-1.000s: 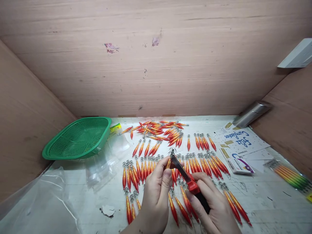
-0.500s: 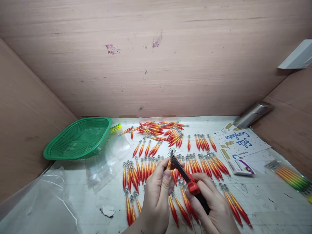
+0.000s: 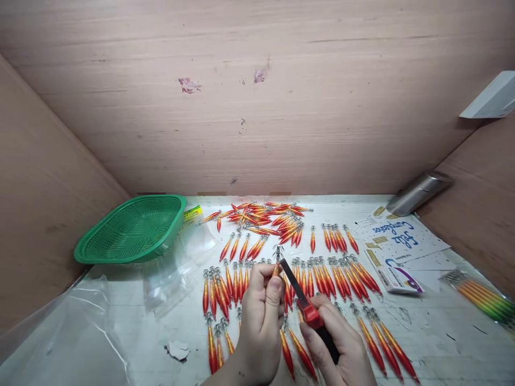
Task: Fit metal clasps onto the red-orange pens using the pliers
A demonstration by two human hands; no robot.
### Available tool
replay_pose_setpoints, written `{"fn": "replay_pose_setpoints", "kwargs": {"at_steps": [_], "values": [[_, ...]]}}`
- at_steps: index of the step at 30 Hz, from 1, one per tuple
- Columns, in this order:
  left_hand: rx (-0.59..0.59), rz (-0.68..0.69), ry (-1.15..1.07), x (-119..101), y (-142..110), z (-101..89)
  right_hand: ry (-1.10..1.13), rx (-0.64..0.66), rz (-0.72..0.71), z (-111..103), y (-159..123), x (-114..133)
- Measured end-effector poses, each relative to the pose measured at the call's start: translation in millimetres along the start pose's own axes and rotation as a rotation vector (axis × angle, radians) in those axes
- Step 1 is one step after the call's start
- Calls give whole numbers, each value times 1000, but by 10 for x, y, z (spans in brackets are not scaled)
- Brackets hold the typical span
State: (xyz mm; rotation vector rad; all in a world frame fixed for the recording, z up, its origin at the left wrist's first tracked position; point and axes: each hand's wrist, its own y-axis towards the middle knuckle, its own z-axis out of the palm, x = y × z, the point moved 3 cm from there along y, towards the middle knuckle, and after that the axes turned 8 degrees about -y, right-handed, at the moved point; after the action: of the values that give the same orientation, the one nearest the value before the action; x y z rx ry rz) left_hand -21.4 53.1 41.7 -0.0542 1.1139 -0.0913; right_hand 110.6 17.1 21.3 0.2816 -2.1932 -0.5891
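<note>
My left hand (image 3: 263, 316) pinches a red and orange squid jig (image 3: 277, 269) between thumb and fingers, its crown of metal hooks (image 3: 278, 252) pointing up. Most of the jig's body is hidden by the fingers. In my right hand (image 3: 338, 343) is a utility knife with a red and black handle (image 3: 311, 316), gripped around the handle. Its dark blade (image 3: 293, 281) reaches up and left, the tip beside the jig just under the hooks; whether it touches I cannot tell. Rows of similar squid jigs (image 3: 336, 279) lie on the table around and behind both hands.
A loose pile of squid jigs (image 3: 261, 214) lies farther back. At left are a green basket (image 3: 131, 228) and clear plastic bags (image 3: 167, 281). On the right are a metal cylinder (image 3: 420, 193), printed cards (image 3: 406, 236), a small box (image 3: 394, 273) and bagged multicoloured jigs (image 3: 480, 295). Cardboard walls (image 3: 257, 134) enclose the table.
The knife has moved slightly down and left, its blade now lower, below the hooks. My right hand has shifted left with it, uncovering more jigs at right.
</note>
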Motion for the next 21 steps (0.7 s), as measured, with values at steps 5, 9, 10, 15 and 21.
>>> {"fn": "replay_pose_setpoints", "kwargs": {"at_steps": [5, 9, 10, 15, 21], "values": [[31, -10, -73, -25, 3, 69, 48, 16, 25, 30, 5, -5], [17, -11, -127, -21, -6, 64, 18, 12, 28, 15, 20, -21], [20, -19, -154, -22, -7, 64, 16, 12, 32, 12, 17, -30], [36, -63, -237, -45, 8, 79, -9, -20, 79, 11, -35, -76], [59, -82, -233, -52, 26, 87, 5, -30, 68, -4, -26, -66]]}}
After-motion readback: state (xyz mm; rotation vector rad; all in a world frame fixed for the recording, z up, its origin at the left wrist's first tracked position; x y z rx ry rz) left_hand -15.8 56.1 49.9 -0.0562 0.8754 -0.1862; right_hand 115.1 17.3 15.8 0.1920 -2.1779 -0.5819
